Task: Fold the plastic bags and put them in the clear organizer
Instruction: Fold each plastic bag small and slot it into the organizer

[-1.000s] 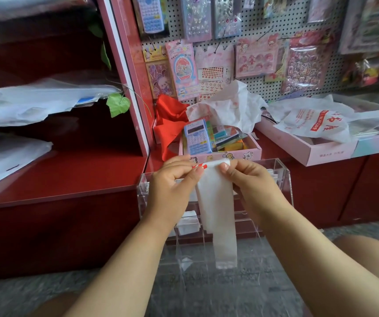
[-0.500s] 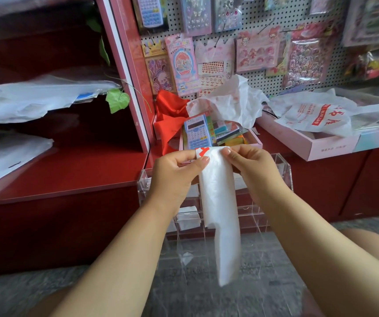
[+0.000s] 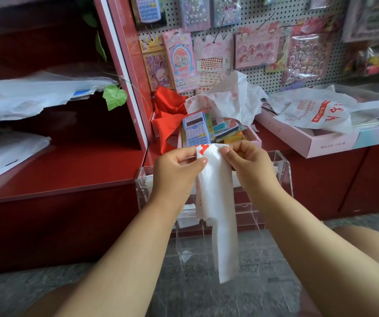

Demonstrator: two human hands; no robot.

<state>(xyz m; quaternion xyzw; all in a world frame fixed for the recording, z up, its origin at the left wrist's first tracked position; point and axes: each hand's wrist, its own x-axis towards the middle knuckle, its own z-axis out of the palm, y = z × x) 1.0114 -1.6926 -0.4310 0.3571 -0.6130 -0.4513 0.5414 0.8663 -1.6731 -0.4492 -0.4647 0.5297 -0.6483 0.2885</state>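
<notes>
I see my left hand [image 3: 179, 165] and right hand [image 3: 245, 161] both pinching the top of one long white bag [image 3: 216, 197], only partly folded. The clear organizer [image 3: 284, 170] sits behind it. More bags [image 3: 316, 113] wait at two o'clock.

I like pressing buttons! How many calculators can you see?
2: a blue plastic calculator standing in the pink box, and another blue calculator hanging on the pegboard. More may be hidden.

clear organizer [image 3: 282, 165] partly hidden behind arms, pegboard packets [image 3: 371, 17] blurred, cut off
</notes>
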